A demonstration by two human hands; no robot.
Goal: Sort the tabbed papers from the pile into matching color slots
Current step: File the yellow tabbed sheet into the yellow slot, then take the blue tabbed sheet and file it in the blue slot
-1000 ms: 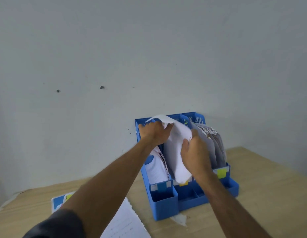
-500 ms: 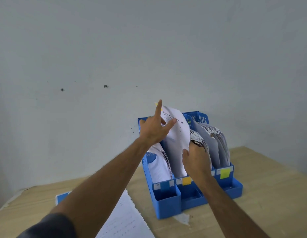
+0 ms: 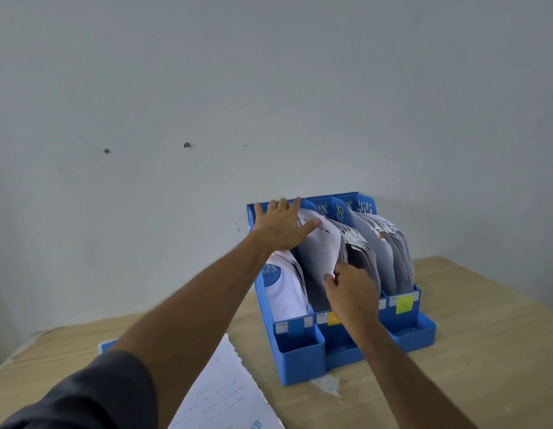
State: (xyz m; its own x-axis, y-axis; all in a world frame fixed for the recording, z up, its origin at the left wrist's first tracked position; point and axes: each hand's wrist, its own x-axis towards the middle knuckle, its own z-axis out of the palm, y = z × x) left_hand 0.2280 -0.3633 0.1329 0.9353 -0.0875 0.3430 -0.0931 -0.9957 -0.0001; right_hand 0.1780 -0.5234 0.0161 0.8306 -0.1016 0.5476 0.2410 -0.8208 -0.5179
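Left hand (image 3: 281, 226) lies flat, fingers spread, pressing the sheet's (image 3: 323, 252) top inside the blue organizer's (image 3: 300, 360) middle slot, behind its yellow tab (image 3: 333, 318). Right hand (image 3: 351, 291) pinches the sheet's lower edge. Recommendation: seat the sheet fully, releasing the pinch last.

From my remote seat I see a pale grey wall (image 3: 269, 88) filling most of the view, with two small dark holes (image 3: 107, 151) side by side on its left part (and a few faint scratch marks near them). Below it runs a light wooden table (image 3: 485, 351), carrying a whitish scuffed patch (image 3: 328, 383) on its surface.
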